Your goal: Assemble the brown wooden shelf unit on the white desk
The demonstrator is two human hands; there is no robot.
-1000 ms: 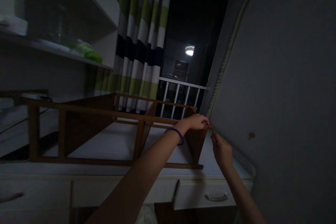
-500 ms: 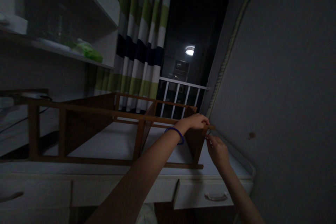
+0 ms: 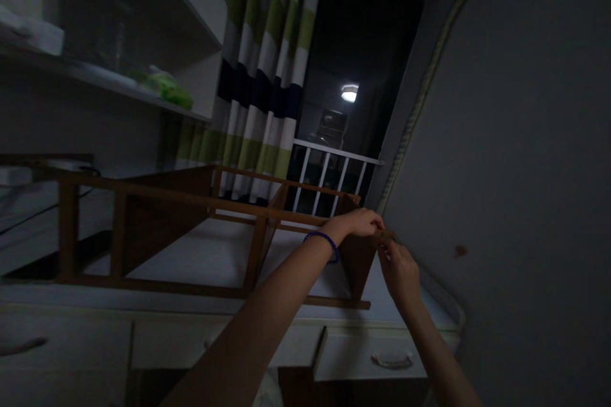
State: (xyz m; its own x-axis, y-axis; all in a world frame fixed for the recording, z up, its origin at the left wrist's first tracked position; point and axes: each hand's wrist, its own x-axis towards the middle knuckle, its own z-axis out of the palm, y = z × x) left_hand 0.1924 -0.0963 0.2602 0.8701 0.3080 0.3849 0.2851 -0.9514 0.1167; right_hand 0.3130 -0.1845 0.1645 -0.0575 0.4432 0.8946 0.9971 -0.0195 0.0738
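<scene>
A brown wooden shelf frame (image 3: 261,248) lies on its side across a white desk. At its right end, my left hand (image 3: 363,222) is closed over the upper corner, fingers curled over the rail's end. A dark blue bead bracelet (image 3: 323,238) circles my left wrist. Just below and to the right, my right hand (image 3: 398,265) has its fingertips pinched together against the same end of the rail. The thin bent hex key seen in that hand a moment earlier is now hidden by fingers and dim light.
The white desk (image 3: 391,305) has drawers along its front; the right drawer (image 3: 370,353) sits slightly askew. A white wall shelf (image 3: 210,76) with a green bag (image 3: 172,90) hangs at upper left. Behind are a striped curtain (image 3: 260,95) and dark window; a wall stands right.
My right hand has moved up slightly, its fingertips now at the rail's end, and the hex key has gone out of sight. My left hand stays on the corner. The view shifted slightly.
</scene>
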